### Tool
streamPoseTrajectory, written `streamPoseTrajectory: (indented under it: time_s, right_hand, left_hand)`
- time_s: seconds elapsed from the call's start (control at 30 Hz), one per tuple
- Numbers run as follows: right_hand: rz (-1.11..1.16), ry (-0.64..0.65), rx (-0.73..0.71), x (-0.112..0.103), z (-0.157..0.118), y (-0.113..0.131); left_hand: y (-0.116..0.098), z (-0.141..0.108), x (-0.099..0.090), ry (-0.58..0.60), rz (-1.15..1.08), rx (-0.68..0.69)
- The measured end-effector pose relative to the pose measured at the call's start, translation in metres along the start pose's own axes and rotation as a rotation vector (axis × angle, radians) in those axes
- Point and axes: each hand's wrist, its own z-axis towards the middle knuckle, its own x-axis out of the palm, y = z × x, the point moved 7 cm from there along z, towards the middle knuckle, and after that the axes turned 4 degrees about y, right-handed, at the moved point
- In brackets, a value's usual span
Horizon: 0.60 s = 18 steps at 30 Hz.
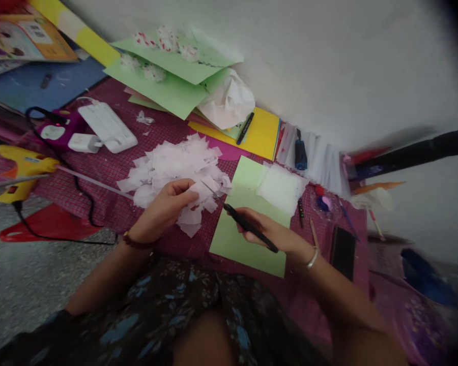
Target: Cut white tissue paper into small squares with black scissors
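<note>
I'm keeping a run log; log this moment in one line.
left hand: holds white paper piece | right hand: holds black-handled scissors, blades at piece | paper pile, green sheet: on table

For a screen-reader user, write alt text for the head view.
A person's right hand holds black-handled scissors, blades at a white paper piece pinched in the left hand. A pile of white pieces lies on a maroon checked cloth beside a light green sheet; a yellow glue gun is far left.
</note>
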Motion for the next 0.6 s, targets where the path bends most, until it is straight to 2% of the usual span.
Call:
streamPoseTrajectory:
  time_s: [0.27, 0.6]
  right_hand:
    - [0.245, 0.027, -0.037, 0.003, -0.005, 0.003]
    - [0.304, -0.061, -0.048, 0.0, -0.001, -0.001]
  left_hand:
    - [0.004, -0.003, -0.001, 0.059, -0.024, -0.069]
    - [0.008, -0.002, 0.009, 0.108, 0.034, -0.056]
